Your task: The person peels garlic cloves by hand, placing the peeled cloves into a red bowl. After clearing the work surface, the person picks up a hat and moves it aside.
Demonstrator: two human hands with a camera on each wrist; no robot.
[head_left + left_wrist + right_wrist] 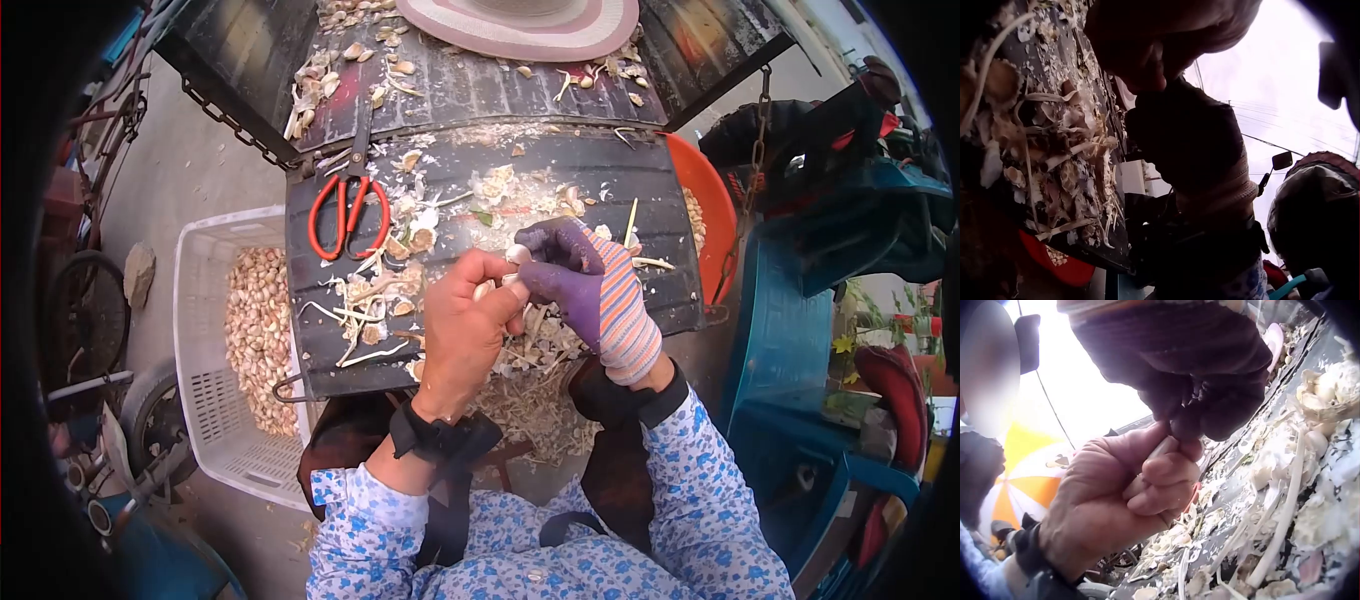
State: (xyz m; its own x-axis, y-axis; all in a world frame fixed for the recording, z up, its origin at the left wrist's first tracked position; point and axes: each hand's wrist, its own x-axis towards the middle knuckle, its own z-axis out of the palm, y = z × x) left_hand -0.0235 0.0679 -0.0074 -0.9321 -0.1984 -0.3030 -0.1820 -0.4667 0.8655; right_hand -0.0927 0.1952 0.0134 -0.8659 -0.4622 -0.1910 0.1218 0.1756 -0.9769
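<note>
Bare left hand [467,325] and gloved right hand [578,285] meet over the dark ridged board. Garlic cloves [517,255] are pinched between their fingertips. In the right wrist view the left hand [1116,487] has its fingers curled round pale cloves [1164,448], while the right hand [1179,369] in its dark glove touches them from above. The left wrist view shows the left hand [1172,37] dark against the sky, with the right hand [1188,137] against its fingertips; what they hold is hidden there.
Red-handled scissors [350,215] lie on the board [330,365] among skins and stalks. A white crate [205,400] of cloves stands at the left, a red-orange bowl [725,190] at the right. Behind lies a hat [520,30]; a chain [760,140] hangs at the right.
</note>
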